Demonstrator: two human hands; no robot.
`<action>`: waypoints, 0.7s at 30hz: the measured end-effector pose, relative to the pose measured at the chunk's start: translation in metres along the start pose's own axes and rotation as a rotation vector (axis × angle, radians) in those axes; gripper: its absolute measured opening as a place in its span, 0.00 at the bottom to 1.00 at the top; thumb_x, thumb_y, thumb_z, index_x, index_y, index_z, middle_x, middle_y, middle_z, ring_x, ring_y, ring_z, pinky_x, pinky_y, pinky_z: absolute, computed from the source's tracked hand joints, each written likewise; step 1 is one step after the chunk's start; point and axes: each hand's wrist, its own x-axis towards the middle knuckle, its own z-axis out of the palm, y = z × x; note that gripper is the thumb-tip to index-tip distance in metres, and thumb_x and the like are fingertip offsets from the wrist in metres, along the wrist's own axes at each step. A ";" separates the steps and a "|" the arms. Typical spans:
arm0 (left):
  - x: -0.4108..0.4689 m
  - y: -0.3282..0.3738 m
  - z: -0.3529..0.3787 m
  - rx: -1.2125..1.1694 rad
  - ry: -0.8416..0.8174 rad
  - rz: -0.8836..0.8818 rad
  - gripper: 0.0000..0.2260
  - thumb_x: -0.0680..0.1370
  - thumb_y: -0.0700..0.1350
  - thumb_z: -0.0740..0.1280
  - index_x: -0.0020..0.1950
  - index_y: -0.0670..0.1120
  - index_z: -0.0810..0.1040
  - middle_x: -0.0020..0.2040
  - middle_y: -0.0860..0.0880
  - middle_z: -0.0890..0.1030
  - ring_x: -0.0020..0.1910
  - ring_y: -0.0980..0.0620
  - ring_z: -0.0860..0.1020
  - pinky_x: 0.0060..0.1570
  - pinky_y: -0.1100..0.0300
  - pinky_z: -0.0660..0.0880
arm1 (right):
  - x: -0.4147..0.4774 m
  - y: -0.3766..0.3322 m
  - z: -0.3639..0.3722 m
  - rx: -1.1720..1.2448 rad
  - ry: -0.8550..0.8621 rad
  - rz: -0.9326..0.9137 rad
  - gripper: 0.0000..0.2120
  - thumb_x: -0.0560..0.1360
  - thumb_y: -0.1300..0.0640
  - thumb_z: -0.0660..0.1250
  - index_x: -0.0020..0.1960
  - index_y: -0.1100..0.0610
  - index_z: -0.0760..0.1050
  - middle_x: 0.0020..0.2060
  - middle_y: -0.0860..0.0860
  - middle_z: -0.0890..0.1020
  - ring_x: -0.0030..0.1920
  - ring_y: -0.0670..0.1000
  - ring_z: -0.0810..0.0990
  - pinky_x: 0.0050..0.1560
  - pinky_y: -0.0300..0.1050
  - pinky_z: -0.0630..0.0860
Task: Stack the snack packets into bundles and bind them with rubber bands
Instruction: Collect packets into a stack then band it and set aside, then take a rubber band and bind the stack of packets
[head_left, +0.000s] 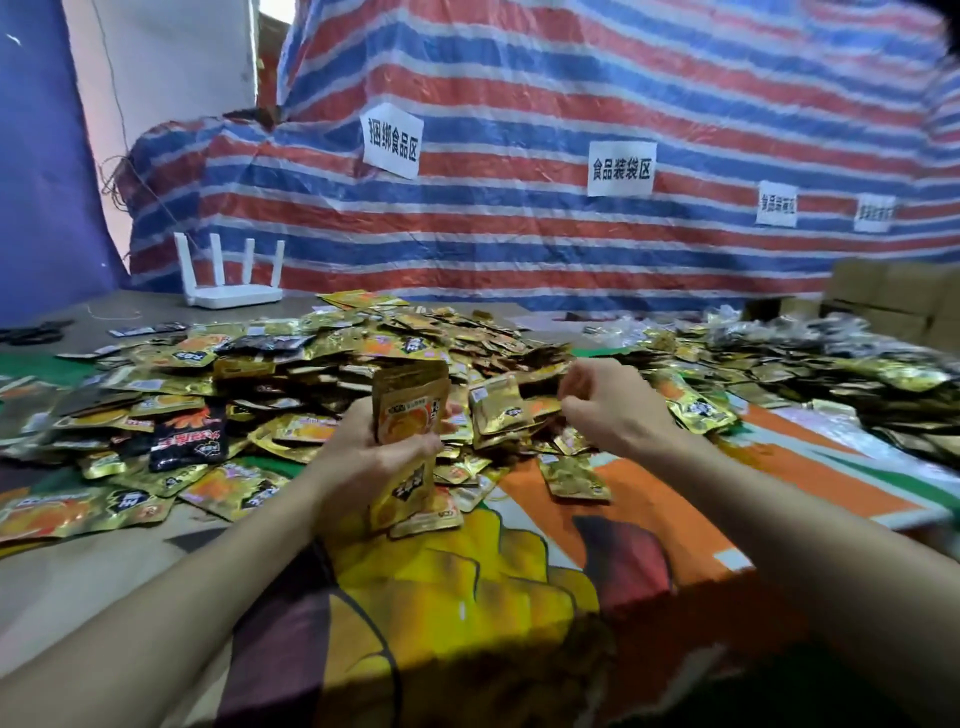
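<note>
A: Nearest field: both bare forearms reach in over a printed cloth (519, 561) in orange, yellow and dark red. Left hand?

B: The left hand (363, 457) has its fingers clamped round a small stack of gold packets (410, 415), held upright, orange-printed face toward the camera. A lower packet hangs below the thumb.

A: Right hand?

B: The right hand (608, 405) is at the near edge of the pile, fingers curled together at the corner of a loose gold packet (501, 410). Blur prevents confirming whether it is pinched or only touched.

A: The stock?

B: A heap of snack packets (322, 374) lies just beyond the hands, spread wide to the left; mostly gold, a few black ones (189, 441) mixed in. A second, darker mound (810, 364) sits to the right, apart from the first.

A: Farther back?

B: A white router (234, 291) with four antennas stands on the table at left. Behind everything, a red-white-blue striped tarp (571, 234) carries white paper labels (392, 140) with printed characters. Cardboard boxes (893, 296) are at far right.
</note>
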 end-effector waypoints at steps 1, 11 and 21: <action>0.000 0.000 0.000 -0.009 -0.015 -0.013 0.12 0.77 0.31 0.70 0.54 0.45 0.83 0.51 0.47 0.87 0.52 0.50 0.85 0.52 0.58 0.81 | 0.002 0.018 -0.012 -0.183 -0.047 0.071 0.05 0.70 0.59 0.65 0.43 0.52 0.78 0.39 0.51 0.82 0.38 0.52 0.79 0.37 0.44 0.74; -0.002 0.001 -0.006 -0.156 -0.019 -0.014 0.19 0.65 0.37 0.76 0.56 0.39 0.82 0.48 0.39 0.86 0.50 0.40 0.85 0.50 0.53 0.83 | -0.017 0.132 -0.052 -0.624 -0.174 0.377 0.05 0.73 0.63 0.64 0.40 0.56 0.70 0.34 0.53 0.75 0.38 0.56 0.78 0.36 0.42 0.71; 0.000 -0.001 -0.009 -0.154 0.008 -0.038 0.20 0.68 0.33 0.76 0.59 0.37 0.81 0.48 0.37 0.86 0.51 0.39 0.85 0.52 0.54 0.82 | -0.011 0.130 -0.054 -0.450 -0.070 0.361 0.06 0.72 0.69 0.66 0.44 0.64 0.81 0.38 0.59 0.82 0.40 0.59 0.82 0.39 0.49 0.79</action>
